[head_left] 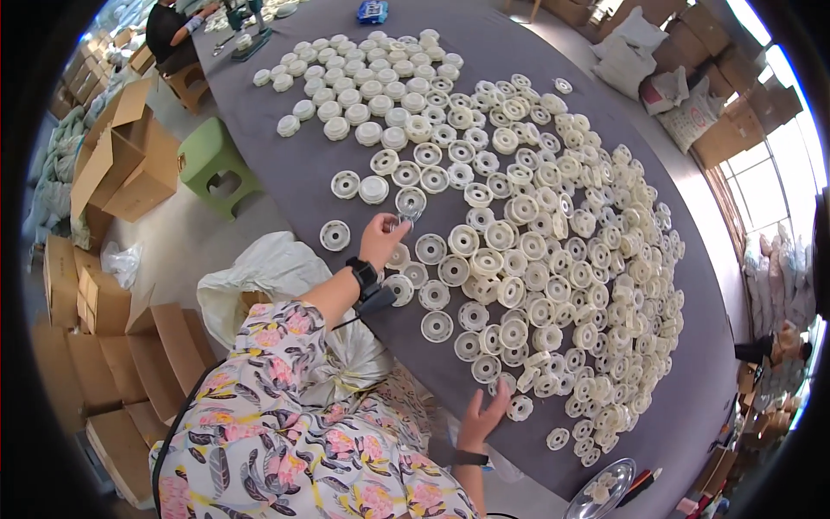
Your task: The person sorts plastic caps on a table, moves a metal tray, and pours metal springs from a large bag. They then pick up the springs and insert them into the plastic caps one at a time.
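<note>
Left hand (383, 238) reached out over the grey table (285, 164), its fingers pinched on a clear disc (410, 203) at the near edge of the laid-out rows. Right hand (482, 418) rested lower down with fingers spread, its tips touching a white cap (520, 407) at the rim of the loose pile (571, 259). Beside the table stood a green stool (213, 164) and open cartons (121, 164). A white sack (268, 268) lay by the person's floral sleeve (277, 346).

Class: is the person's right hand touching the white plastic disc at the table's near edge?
Touching. The head view shows the right hand with its fingertips resting against the white plastic disc on the grey table.
</note>
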`<state>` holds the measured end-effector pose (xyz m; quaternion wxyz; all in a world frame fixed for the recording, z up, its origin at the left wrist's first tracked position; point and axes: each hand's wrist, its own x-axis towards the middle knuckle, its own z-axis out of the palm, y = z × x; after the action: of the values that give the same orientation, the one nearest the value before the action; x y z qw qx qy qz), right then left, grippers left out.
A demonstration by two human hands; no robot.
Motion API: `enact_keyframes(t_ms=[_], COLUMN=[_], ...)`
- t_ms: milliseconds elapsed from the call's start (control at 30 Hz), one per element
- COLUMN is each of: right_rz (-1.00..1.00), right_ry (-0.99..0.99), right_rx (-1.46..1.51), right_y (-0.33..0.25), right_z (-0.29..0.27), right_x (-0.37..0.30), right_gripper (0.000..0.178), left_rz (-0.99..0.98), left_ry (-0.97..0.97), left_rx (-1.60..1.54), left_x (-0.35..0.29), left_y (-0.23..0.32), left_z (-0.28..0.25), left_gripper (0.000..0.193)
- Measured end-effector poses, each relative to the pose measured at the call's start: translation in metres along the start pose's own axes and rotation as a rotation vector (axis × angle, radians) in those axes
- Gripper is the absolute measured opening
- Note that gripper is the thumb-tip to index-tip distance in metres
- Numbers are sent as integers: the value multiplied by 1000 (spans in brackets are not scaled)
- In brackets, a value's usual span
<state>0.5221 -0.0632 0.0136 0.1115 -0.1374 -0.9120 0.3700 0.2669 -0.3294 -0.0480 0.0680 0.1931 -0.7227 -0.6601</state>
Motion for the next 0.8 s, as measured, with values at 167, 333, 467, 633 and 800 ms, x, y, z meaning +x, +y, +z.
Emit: enact_keyframes(t_ms=[167, 333, 467, 633, 800], right_rz=[416, 645, 599, 616, 596], right_ry=[-398, -668, -668, -618, -579], right_rx=[809, 992, 833, 814, 807], right_y=[-66, -104, -112, -109, -111], right_z=[73, 122, 136, 147, 142], right_x=[61, 102, 94, 85, 93], right_gripper=[48, 48, 42, 42, 36], left_rz=[132, 357, 417, 465, 480], left_ry=[-313, -278, 68, -135, -53], left_rx=[48, 260, 620, 931, 914], left_x=[-71, -59, -14, -10, -11], left_y=[38, 48, 28, 7, 3], left_z=[-14, -63, -126, -139, -142], left_gripper=[37, 39, 40, 48, 49])
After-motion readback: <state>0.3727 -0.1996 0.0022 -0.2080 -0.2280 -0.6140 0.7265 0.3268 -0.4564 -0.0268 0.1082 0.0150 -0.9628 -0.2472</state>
